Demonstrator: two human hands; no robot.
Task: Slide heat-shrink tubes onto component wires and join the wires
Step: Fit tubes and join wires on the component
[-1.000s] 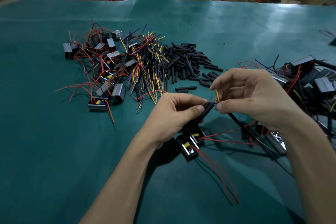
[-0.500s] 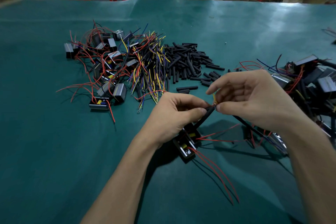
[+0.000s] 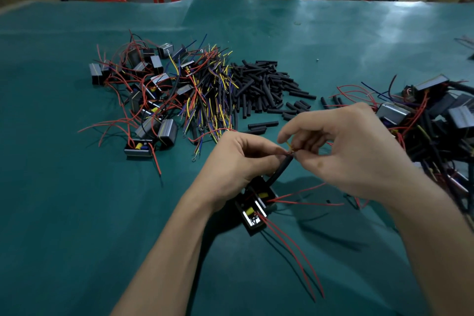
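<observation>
now, head view, change: we see the right hand (image 3: pixel 351 154) drawn closer to the left hand (image 3: pixel 238 159) than a second ago; the yellow wire (image 3: pixel 289 146) shows less.
meaning: we judge the joining is under way.
grip: both pinch the wire ends above the heat-shrink tube (image 3: pixel 280 168).
component (image 3: pixel 255 204): on the desk (image 3: pixel 77 213), beneath the hands.
hidden: fingertips cover the joint itself; we cannot tell if it is twisted.

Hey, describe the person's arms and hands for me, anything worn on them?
Both forearms are bare up to the frame edge: no sleeves, gloves, watch, rings or bands show. The left hand and right hand have short, unpainted nails on the visible fingers.
</observation>
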